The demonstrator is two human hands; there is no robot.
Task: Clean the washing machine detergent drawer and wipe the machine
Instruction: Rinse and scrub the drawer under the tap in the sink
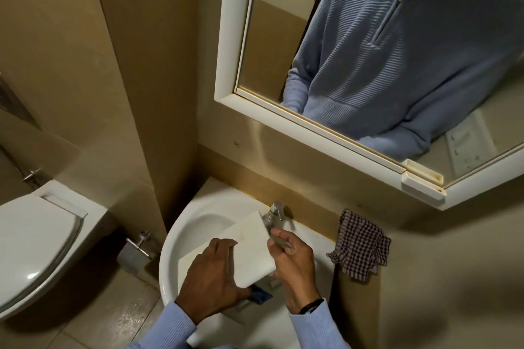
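Note:
The white detergent drawer (249, 246) is held tilted over the white washbasin (175, 238), its far end up under the chrome tap (273, 214). My left hand (211, 275) grips the drawer's near left side. A blue insert (259, 295) shows beneath the drawer by my left thumb. My right hand (295, 266) is at the drawer's right edge, its fingers curled around the tap's lever. No water flow is visible. The washing machine is out of view.
A checked cloth (360, 246) hangs over the ledge right of the basin. A mirror cabinet (368, 71) juts out above. A toilet (37, 241) stands at the left, with a paper holder (136, 249) on the wall between it and the basin.

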